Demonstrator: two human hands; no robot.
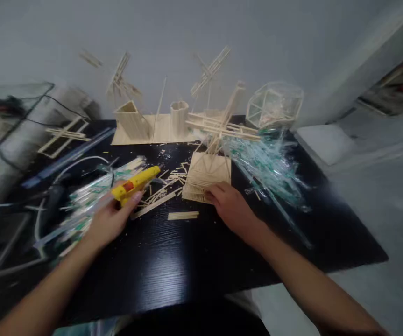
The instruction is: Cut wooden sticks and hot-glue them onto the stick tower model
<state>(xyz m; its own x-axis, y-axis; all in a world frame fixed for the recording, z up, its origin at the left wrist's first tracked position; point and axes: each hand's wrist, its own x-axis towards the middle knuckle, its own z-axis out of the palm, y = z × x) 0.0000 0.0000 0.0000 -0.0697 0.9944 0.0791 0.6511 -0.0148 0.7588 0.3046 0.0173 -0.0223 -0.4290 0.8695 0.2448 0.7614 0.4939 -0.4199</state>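
A yellow hot glue gun (140,182) is gripped in my left hand (112,217), its nozzle pointing right and away from me. A clear glue stick (78,219) trails from its back end. My right hand (234,210) has its fingers closed at the near right corner of a windmill model (210,170) made of thin wooden sticks. Its square base lies flat on the table, and crossed blades stand above it. What the fingertips pinch is partly hidden. A few short sticks (183,215) lie between my hands.
Loose sticks (162,191) and scraps are scattered beside the base. Clear plastic wrappers (271,163) heap on the right, and wrapped sticks (89,196) lie on the left. More stick models (134,126) stand along the back of the black table (222,261). A pale cable (78,161) curls at left.
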